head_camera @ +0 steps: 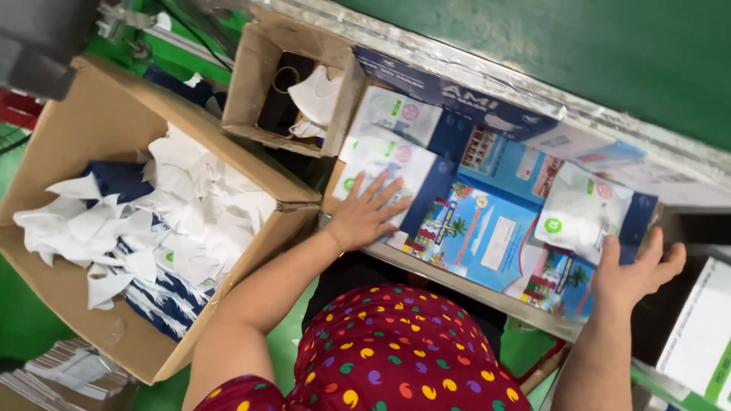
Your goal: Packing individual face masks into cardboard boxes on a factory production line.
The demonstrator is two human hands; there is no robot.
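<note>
The left hand (367, 214) lies flat, fingers spread, on a white packet (378, 164) at the tabletop's (487, 293) near-left edge. The right hand (633, 274), fingers open, touches another white packet (582, 213) on blue printed sheets (476, 228). Left of them stands a large carton (99, 122) of white scraps.

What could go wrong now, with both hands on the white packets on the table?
1. The white packet under the right hand lies close to the table edge; a small push might slide it off.
2. The left hand presses a stack of white packets laid on glossy blue sheets; they may slip apart.
3. The large carton of white paper pieces stands close to the left arm, so an elbow could knock it.
</note>
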